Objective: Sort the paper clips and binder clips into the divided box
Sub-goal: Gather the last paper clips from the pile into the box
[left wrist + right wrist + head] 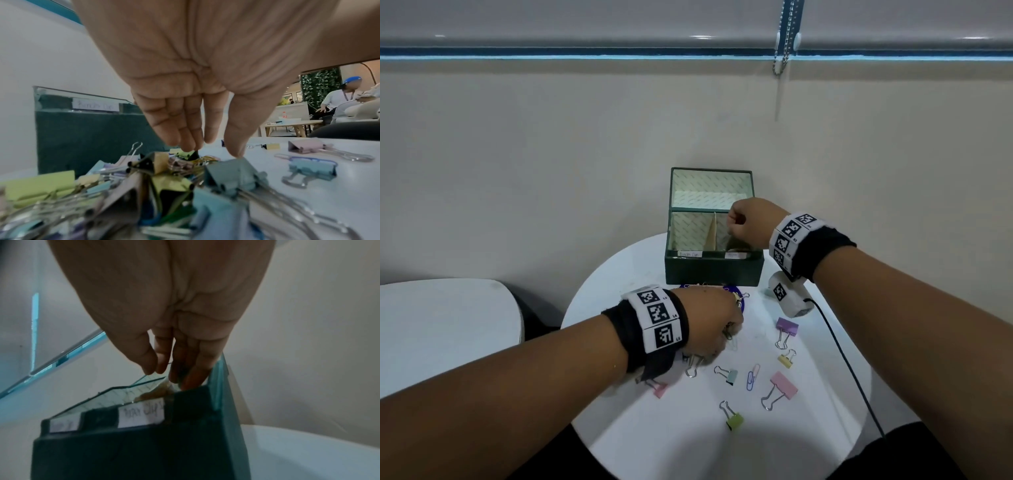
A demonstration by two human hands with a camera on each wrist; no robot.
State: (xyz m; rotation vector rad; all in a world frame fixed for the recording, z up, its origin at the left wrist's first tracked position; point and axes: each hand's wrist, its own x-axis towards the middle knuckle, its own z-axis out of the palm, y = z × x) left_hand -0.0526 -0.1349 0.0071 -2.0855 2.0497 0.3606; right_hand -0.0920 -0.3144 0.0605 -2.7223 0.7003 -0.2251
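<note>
Green divided box (pixel 710 270) sits mid-frame; right hand (pixel 748 221), fingers bunched above its right compartment, could spill clips, while left hand (pixel 185 91) fingers reach loosely into the tangled clip pile (pixel 127 181).

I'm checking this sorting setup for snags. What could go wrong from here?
1. The left hand reaches into a tangled pile of clips; lifting one may drag others along, perhaps a paper clip with a binder clip.
2. The right hand hangs over the box, close to the divider; a clip released carelessly could land in the wrong side.
3. The black cable crosses the table near loose clips and might snag.
</note>
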